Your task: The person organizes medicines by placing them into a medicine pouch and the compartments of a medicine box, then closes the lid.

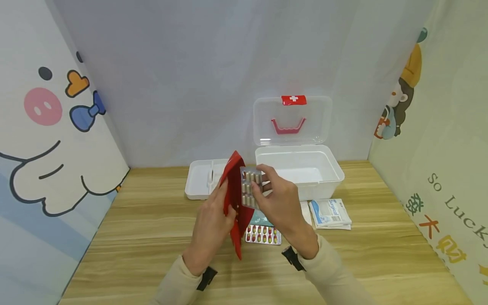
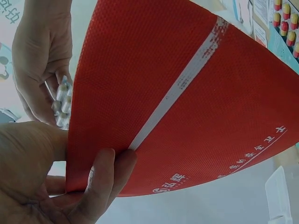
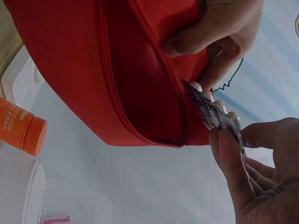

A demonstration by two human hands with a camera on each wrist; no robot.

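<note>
My left hand [image 1: 209, 222] grips a red fabric zip pouch [image 1: 232, 182] by its edge, thumb on one face and fingers on the other. The pouch stands tilted on its side, and its unzipped mouth gapes toward the right in the right wrist view. Between thumb and fingers, my right hand [image 1: 282, 199] pinches a blister pack of pale capsules [image 1: 249, 188]. That pack is right beside the pouch's mouth, its far end near the left fingers. Below on the table lies another blister pack, with red and yellow capsules [image 1: 263, 235], close to the pouch.
Behind the hands stands a white first-aid box [image 1: 320, 190], its clear lid [image 1: 320, 118] raised. A white tray [image 1: 196, 182] sits left of it, partly hidden by the pouch. A teal packet [image 1: 260, 218], surgical packets [image 1: 331, 214] and an orange bottle [image 3: 21, 126] are nearby.
</note>
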